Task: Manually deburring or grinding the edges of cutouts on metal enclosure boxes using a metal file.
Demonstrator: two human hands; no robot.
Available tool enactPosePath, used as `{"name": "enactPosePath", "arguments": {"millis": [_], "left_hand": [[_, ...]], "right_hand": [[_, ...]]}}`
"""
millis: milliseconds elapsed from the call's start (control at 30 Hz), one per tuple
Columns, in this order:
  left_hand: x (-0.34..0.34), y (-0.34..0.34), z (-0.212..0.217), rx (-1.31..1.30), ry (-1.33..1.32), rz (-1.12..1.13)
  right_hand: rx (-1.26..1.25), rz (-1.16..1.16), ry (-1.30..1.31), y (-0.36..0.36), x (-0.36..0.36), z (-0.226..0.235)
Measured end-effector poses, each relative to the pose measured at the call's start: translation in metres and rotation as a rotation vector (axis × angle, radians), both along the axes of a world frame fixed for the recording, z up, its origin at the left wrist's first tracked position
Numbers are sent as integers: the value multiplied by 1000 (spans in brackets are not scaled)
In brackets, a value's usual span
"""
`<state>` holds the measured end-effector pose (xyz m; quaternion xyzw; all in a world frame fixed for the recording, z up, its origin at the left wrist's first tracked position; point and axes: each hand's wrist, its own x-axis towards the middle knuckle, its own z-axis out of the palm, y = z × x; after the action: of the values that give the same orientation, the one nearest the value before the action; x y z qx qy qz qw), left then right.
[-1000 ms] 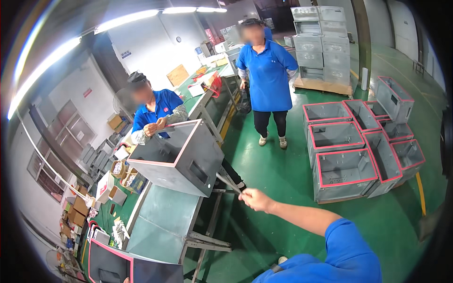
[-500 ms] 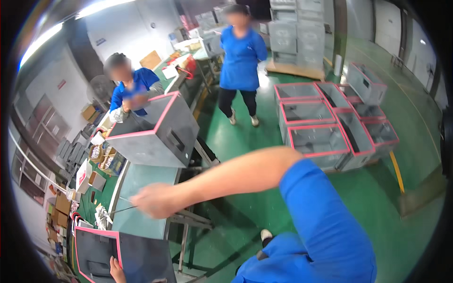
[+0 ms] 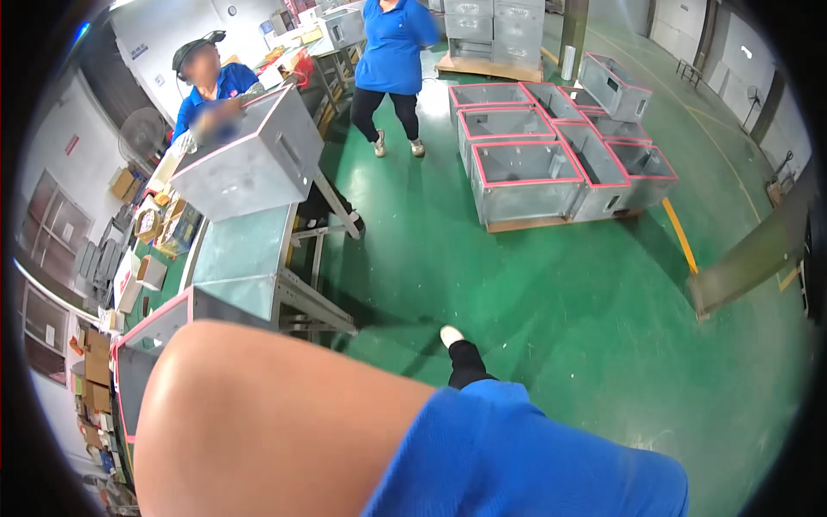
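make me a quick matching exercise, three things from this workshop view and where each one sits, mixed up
Things:
1. tilted metal box
2. group of open metal boxes
3. bare forearm

Places:
a. on a pallet on the green floor, upper right
b. across the bottom, close to the camera
c. on the workbench, upper left, by a seated person

Pairs: 1-c, 2-a, 3-b

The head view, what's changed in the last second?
The person's right arm swung across toward the left and now fills the lower frame, its hand out of view. A co-worker's metal box stays tilted on the workbench; the pink-edged boxes on the floor are unmoved.
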<state>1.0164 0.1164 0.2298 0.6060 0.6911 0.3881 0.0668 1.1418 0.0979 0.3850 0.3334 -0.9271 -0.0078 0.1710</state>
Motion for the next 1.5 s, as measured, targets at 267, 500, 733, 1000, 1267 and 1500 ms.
{"name": "enactPosePath", "arguments": {"millis": [267, 500, 733, 1000, 1267, 1500], "left_hand": [[32, -46, -15, -57, -83, -191], [37, -73, -25, -96, -145, -237], [25, -98, -44, -148, -250, -176], [69, -130, -158, -300, -643, -52], [76, -264, -298, -746, -979, 36], [57, -212, -249, -874, -625, -158]], "right_hand": [[-85, -21, -25, -80, 4, -10], [-83, 42, -46, -119, -10, -16], [-121, 153, -77, -157, -30, -11], [-239, -102, -167, -104, -75, 21], [-1160, -513, -385, 52, -2, -174], [-1004, -1434, -634, 97, 172, -391]]}}
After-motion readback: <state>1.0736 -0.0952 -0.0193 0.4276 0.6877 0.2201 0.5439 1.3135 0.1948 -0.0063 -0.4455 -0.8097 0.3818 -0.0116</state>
